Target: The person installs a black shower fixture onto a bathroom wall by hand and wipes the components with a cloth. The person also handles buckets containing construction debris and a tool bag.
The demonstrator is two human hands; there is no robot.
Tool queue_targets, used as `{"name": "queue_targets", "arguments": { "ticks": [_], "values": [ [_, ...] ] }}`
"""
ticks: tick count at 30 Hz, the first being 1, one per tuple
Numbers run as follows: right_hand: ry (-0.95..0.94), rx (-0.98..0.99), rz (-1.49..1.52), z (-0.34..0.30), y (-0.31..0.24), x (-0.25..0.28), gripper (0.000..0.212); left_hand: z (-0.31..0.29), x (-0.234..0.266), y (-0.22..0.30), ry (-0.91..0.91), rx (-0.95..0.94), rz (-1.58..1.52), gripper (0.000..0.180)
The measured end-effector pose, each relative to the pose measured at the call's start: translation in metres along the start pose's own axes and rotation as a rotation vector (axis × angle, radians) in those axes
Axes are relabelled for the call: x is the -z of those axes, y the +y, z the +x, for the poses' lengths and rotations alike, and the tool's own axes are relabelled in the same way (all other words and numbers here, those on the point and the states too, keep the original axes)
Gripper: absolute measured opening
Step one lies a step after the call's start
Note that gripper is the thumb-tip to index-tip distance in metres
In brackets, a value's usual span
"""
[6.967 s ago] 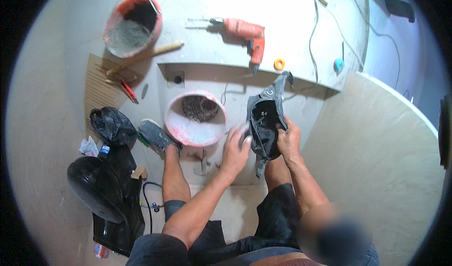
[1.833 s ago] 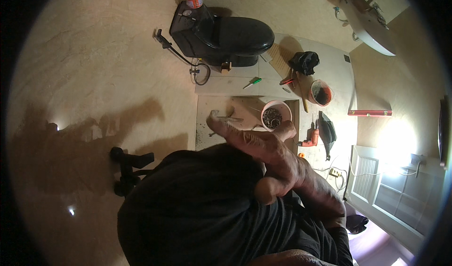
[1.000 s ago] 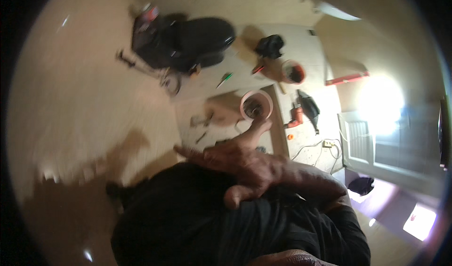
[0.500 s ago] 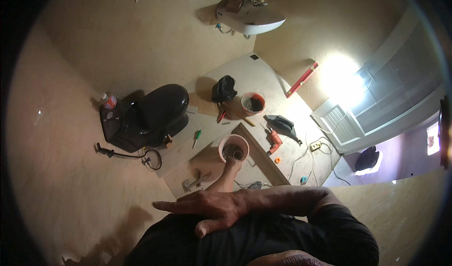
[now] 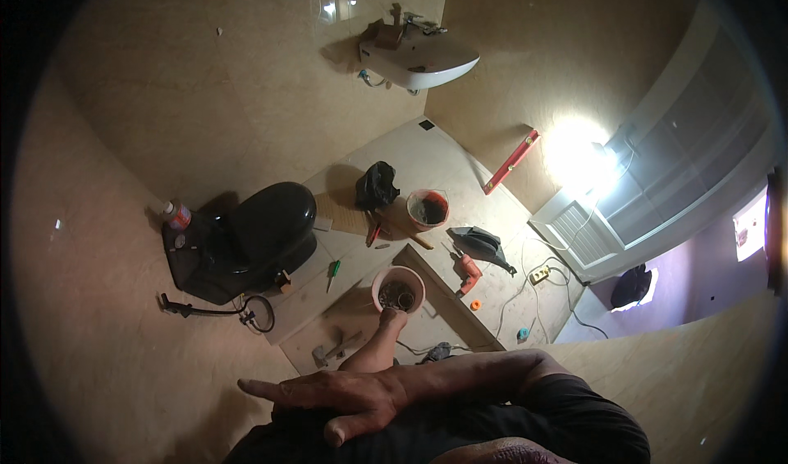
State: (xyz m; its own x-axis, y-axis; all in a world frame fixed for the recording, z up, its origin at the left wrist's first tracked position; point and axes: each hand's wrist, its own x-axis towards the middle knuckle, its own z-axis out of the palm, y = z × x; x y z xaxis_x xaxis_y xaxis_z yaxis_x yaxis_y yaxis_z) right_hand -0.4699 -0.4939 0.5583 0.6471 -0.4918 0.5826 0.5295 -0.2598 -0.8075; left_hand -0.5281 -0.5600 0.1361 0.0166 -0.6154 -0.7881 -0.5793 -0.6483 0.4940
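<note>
My right forearm crosses in front of my dark shirt from the right. My right hand (image 5: 349,406) is held near my body, fingers stretched left and thumb apart, with nothing in it. Beyond it my left hand (image 5: 394,318) reaches to the near rim of a pale pink bucket (image 5: 377,287), its forearm partly behind the right arm. The bucket holds a dark grey, grainy mix. Just ahead of the left hand a small round rim (image 5: 405,300) shows in the bucket. Its fingers look closed there, but what they hold is unclear.
Around the bucket lie a hammer (image 5: 328,353), a green screwdriver (image 5: 334,273), an orange drill (image 5: 469,275) and a power strip (image 5: 539,275). Farther off stand a second bucket (image 5: 427,209), a black toilet (image 5: 263,226), a wall basin (image 5: 427,66) and a red level (image 5: 510,162).
The whole scene has shifted down and slightly left in the picture. My left hand stays at the bucket, and my right hand keeps its spread pose.
</note>
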Motion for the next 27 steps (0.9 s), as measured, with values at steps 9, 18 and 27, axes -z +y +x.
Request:
{"name": "queue_targets", "arguments": {
  "ticks": [9, 18, 27],
  "values": [
    [-0.001, -0.061, 0.028, -0.012, 0.01, 0.031, 0.097, -0.01, 0.029, 0.012, -0.086, 0.173, -0.038, 0.043],
    [-0.073, -0.079, -0.117, -0.02, 0.014, 0.042, 0.09, 0.042, 0.015, -0.003, 0.098, 0.076, -0.095, 0.029],
    [0.141, 0.145, -0.251, -0.036, 0.008, 0.04, 0.086, 0.057, -0.002, 0.017, -0.118, 0.037, -0.129, 0.042]
  ]
}}
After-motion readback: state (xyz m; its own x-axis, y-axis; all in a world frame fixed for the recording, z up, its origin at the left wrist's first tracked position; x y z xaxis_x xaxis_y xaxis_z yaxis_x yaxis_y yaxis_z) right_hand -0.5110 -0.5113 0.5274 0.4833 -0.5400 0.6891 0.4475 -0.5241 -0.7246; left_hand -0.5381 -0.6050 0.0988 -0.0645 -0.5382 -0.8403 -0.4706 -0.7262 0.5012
